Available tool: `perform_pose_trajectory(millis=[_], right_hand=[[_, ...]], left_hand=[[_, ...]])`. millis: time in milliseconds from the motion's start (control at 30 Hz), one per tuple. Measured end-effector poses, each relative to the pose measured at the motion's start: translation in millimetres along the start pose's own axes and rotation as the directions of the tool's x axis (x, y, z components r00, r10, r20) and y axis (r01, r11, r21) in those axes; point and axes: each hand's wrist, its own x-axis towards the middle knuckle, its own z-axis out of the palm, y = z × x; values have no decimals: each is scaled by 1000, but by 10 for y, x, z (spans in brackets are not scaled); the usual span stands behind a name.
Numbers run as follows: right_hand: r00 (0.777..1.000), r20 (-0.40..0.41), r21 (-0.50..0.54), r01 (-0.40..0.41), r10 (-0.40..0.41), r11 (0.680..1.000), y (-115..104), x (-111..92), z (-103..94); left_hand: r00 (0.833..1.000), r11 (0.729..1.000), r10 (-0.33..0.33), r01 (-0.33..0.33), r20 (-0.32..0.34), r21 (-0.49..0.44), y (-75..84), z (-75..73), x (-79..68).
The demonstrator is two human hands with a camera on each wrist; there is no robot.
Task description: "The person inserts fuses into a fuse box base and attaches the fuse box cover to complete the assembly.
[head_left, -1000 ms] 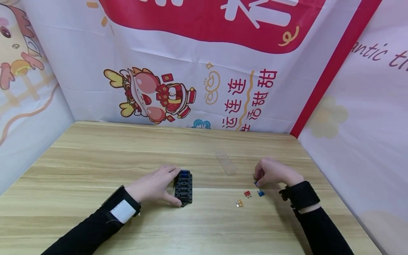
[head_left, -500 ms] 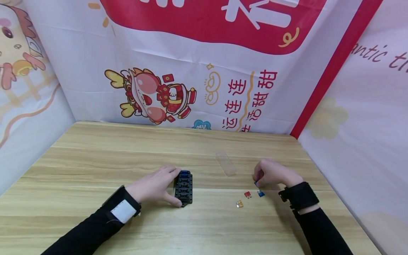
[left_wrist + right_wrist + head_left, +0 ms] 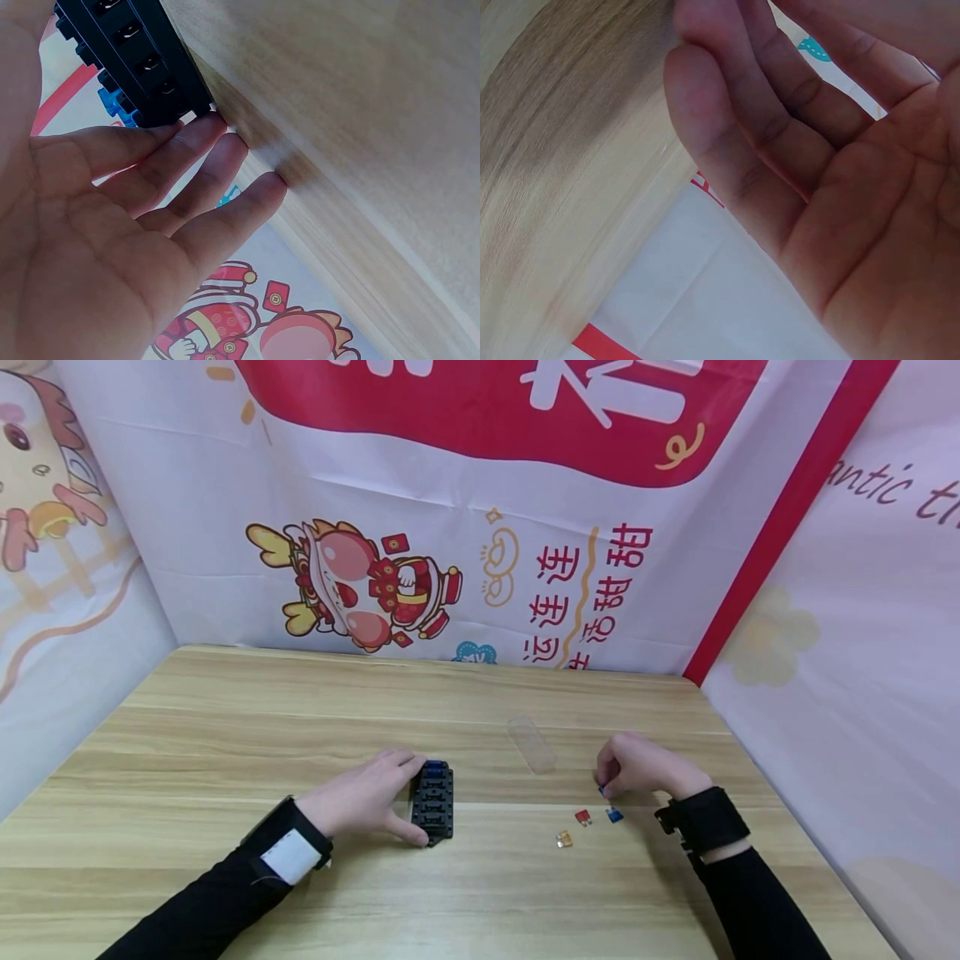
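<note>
My left hand holds a black fuse block on the table, thumb at its near end and fingers at the far end. A blue blade fuse sits in the block's far end, seen in the left wrist view. Over on the right, the thumb and fingertips of my right hand pinch another blue blade fuse at the tabletop, mostly covered by the fingers. Just below that hand lie a loose blue fuse, a red fuse and an orange fuse. The right wrist view hides the pinched fuse.
A clear plastic cover lies between the hands, farther back on the wooden table. Printed cloth walls stand along the back and both sides of the table.
</note>
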Motion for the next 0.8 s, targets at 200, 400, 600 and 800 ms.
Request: perform_pose_trajectory(millis=[200, 400, 600, 800], right_hand=[[1000, 0, -1, -4, 4, 1000, -4, -4, 9], [1000, 4, -4, -11, 11, 1000, -11, 0, 0], [1000, 7, -12, -9, 9, 1000, -11, 3, -6], [1000, 3, -24, 15, -15, 1000, 2, 8, -11]], left_hand=[[1000, 1000, 8, -8, 1, 12, -5, -3, 1], [1000, 1000, 5, -5, 2, 13, -1, -9, 2], [1000, 1000, -1, 1, 7, 13, 5, -15, 3], [1000, 1000, 2, -2, 5, 15, 4, -21, 5]])
